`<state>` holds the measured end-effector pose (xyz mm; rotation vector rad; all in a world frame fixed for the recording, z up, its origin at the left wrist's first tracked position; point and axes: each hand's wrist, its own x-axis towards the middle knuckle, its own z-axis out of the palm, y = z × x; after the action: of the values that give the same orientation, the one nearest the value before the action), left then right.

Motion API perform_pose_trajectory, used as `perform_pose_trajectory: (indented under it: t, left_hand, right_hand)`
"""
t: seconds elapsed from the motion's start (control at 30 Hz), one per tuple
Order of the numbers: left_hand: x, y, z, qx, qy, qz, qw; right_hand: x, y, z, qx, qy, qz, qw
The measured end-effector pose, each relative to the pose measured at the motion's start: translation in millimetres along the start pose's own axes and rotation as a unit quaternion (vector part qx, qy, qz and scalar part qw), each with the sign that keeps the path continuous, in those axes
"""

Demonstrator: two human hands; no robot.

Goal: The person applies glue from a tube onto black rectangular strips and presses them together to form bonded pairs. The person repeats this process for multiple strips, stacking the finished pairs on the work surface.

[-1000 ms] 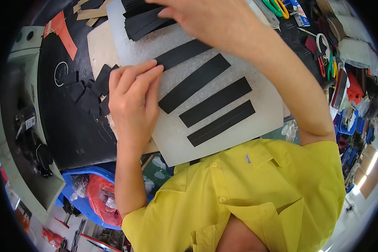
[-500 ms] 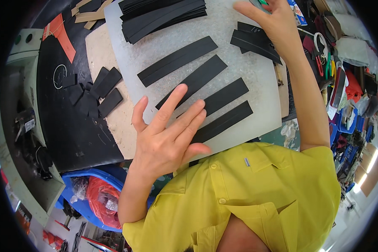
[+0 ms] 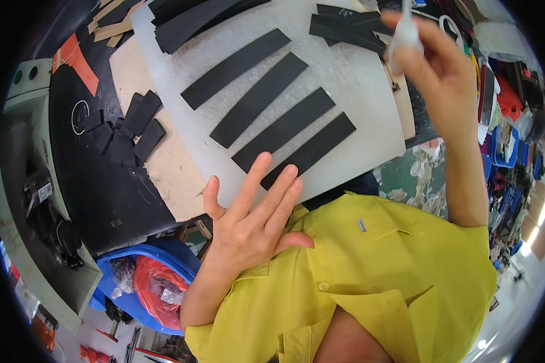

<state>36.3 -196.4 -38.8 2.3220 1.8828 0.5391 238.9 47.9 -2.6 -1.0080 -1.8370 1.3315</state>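
Head view: holding left hand (image 3: pixel 245 233) spread, fingers apart, at near end of nearest black strip (image 3: pixel 312 148); can't tell if touching. Pinching white bottle-like object (image 3: pixel 407 37) in right hand (image 3: pixel 445 78), far right. Seeing three more black strips (image 3: pixel 260 100) fanned beyond, on pale sheet (image 3: pixel 369 139). Could skew nearest strip by brushing fingers across; could drip onto sheet by squeezing hard, if filled.

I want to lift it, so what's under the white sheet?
Beige board sticks out past the white sheet at left and right. What lies under its middle is covered.
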Motion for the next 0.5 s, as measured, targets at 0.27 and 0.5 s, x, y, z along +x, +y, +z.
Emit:
perform_pose_trajectory:
  t: [0.27,0.5]
  left_hand:
    - [-32,12,20,0.022,0.158,-0.01,0.987]
    - [-18,17,32,0.016,0.169,-0.04,0.985]
  right_hand:
    - [-73,-20,15,-0.366,-0.116,-0.279,0.88]
    - [-75,-24,40,-0.439,-0.121,-0.405,0.793]
